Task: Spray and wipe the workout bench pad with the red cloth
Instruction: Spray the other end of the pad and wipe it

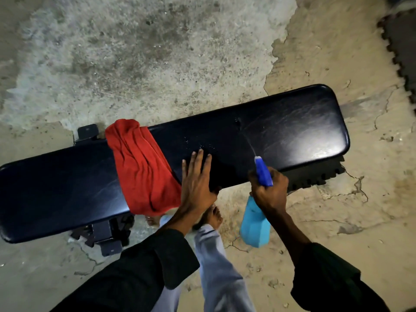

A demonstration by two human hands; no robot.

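A long black bench pad lies across the view, slanting up to the right. The red cloth is draped over its middle-left part, hanging past the near edge. My left hand rests flat on the pad just right of the cloth, fingers spread, holding nothing. My right hand grips a light blue spray bottle with a darker blue trigger head, held off the pad's near edge. A thin jet runs from its nozzle onto the pad, where small droplets glisten.
The bench stands on a rough, cracked concrete floor. Black interlocking foam mats lie at the far right and under the bench. Metal bench feet stick out at the left. My bare feet stand by the near edge.
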